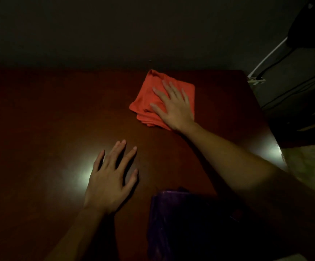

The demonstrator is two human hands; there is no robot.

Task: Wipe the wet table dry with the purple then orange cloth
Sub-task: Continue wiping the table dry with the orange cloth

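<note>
Head cam, pretty dim room: right hand point(173, 108) has its fingers straight and spread, palm flat on the folded orange cloth point(152, 98), which sits toward the far right of the dark wooden table point(49, 113). Left hand point(111, 178) is splayed wide too, holding nothing, just resting on bare tabletop nearer to me, next to a bright glare spot. Purple cloth point(171, 223) lies at the near edge under my right forearm, well apart from the orange one, and I see cables point(265, 61) hanging past the table's far right corner.
</note>
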